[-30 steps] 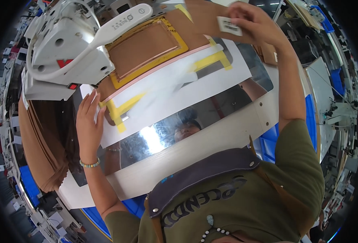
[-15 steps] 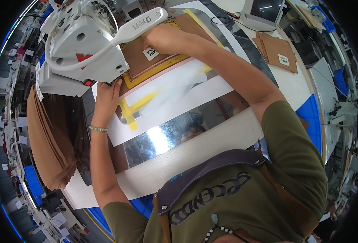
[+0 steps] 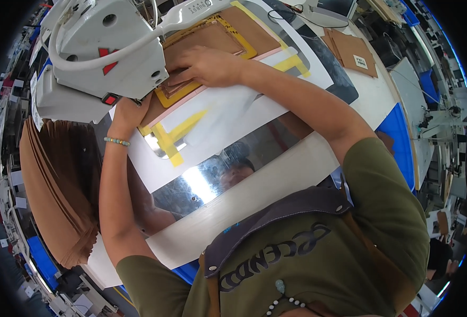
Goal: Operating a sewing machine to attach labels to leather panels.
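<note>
My right hand [image 3: 212, 66] lies over a brown panel [image 3: 201, 40] inside a yellow-edged frame [image 3: 246, 50], its fingers stretched out and apart toward the machine head. Beside the red switch, my left hand [image 3: 130, 115] rests at the near left edge of the brown material; most of its fingers are hidden by the white sewing machine head [image 3: 90, 68]. Below the frame, a white sheet [image 3: 228, 119] carries strips of yellow tape [image 3: 167, 145]. The fingertips of my right hand come close to the machine's side.
A stack of brown sheets [image 3: 59, 195] hangs at the left. Brown pieces with a white label [image 3: 349, 52] lie on the table at the far right, near a grey screen device [image 3: 328, 10]. A shiny metal plate [image 3: 212, 177] covers the near table. Blue bin [image 3: 400, 140] at right.
My right hand has moved left and nearer, toward the machine head, from pinching over a white label to lying with fingers spread. The label no longer shows. The whole view has shifted slightly.
</note>
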### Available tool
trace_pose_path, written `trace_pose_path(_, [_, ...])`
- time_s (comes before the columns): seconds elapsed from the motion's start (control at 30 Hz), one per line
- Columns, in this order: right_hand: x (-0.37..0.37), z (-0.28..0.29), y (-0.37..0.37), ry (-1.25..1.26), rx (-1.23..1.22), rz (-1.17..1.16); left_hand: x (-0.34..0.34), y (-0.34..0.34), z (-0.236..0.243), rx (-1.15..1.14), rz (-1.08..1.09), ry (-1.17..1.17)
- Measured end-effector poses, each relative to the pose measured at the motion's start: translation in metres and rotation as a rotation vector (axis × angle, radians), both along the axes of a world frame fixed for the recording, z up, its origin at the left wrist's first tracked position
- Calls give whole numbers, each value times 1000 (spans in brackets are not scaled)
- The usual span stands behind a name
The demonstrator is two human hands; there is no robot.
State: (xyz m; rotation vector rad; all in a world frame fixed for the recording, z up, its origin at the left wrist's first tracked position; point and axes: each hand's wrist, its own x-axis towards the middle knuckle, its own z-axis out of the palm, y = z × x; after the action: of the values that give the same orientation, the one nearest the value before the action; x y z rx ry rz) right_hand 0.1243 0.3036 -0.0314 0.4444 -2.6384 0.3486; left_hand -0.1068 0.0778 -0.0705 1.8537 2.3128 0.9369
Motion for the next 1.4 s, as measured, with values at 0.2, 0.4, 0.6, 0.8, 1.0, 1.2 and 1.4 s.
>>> trace_pose_path(0.2, [1,-1,-1,-19,19,9,0,-1,9,-10,-87,114])
trace_pose_path(0.4, [0,-5,1,-29,27,10,35,14,39,54,-163,5])
trace_pose_path(0.6, [-1,-4,3,-36,-163,13,-1,-2,8,66,-89,-21])
trace_pose_path(0.8, [-2,-13,10,-84,-157,66,-4,9,12,-105,-44,336])
trace_pose_path(1.0, [-1,-6,8,-106,-138,88,37,26,45,-102,-79,427])
trace_pose_path(1.2, [-1,-7,9,-113,-113,90,30,30,50,-64,-143,446])
trace_pose_path(1.4, [-9,-6,7,-89,-88,142,-34,-16,20,-156,-151,265])
